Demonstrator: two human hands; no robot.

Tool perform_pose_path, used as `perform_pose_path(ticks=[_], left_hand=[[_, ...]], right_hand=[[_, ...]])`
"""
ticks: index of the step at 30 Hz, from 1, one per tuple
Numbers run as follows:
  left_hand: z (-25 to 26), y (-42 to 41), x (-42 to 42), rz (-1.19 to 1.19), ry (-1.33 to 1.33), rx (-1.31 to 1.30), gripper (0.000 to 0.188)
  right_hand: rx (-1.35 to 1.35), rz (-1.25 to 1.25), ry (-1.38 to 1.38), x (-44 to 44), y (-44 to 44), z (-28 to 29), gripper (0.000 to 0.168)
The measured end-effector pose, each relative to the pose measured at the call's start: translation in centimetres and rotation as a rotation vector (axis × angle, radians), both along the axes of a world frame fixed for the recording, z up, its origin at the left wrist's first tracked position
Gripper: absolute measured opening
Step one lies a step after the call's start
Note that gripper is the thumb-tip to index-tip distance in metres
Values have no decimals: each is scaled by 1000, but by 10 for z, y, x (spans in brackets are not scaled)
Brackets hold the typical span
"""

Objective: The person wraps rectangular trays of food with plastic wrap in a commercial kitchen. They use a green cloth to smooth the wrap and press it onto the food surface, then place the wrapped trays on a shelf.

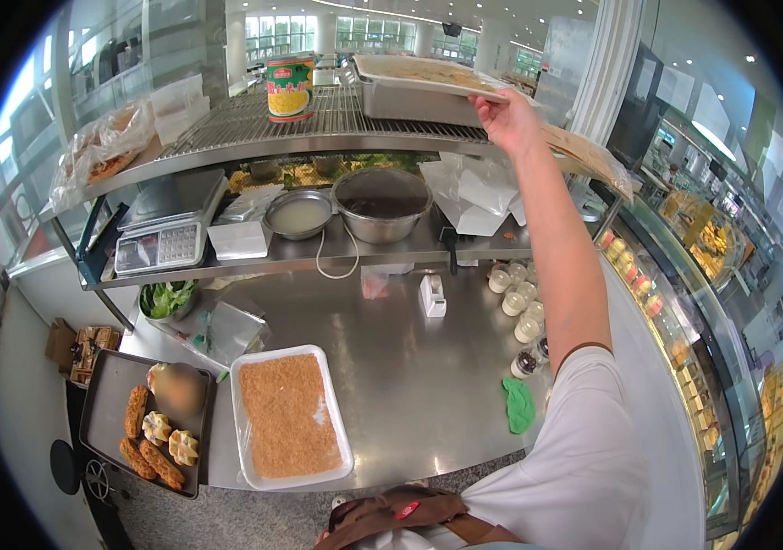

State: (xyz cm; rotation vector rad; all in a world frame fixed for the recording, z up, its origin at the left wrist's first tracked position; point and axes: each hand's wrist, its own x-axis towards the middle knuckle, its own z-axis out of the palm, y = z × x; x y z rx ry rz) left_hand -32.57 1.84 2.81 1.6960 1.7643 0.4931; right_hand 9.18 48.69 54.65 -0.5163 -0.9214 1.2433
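My right hand (507, 122) is raised to the top wire shelf and grips the near right corner of a shallow white tray (426, 71) with a pale brown layer in it. That tray lies over a deep metal pan (412, 102). My left hand is out of view. Before me on the steel worktable (398, 385) lies a white tray of golden-brown crumbs (288, 416), with a small bare patch at its right. Left of it, a dark baking tray (106, 419) bears several crumb-coated rolls (135, 411) and flower-shaped pastries (183, 447).
A tin can (290, 89) stands on the top shelf. Below are a digital scale (159, 247), a bowl of cloudy liquid (299, 214) and a larger metal bowl (382, 205). A tape dispenser (433, 296), small cups (526, 328) and a green cloth (519, 405) are on the table.
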Motion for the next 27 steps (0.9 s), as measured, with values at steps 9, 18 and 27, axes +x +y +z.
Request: perform_pose_path(ticks=[9, 18, 27], left_hand=[[4, 0, 2, -40, 2, -25, 29], [7, 3, -7, -118, 2, -59, 32], [13, -1, -28, -280, 10, -104, 34]], right_hand=[[160, -79, 72, 3, -55, -19, 28], [123, -222, 166, 33, -233, -73, 8], [-184, -586, 203, 43, -436, -165, 28]])
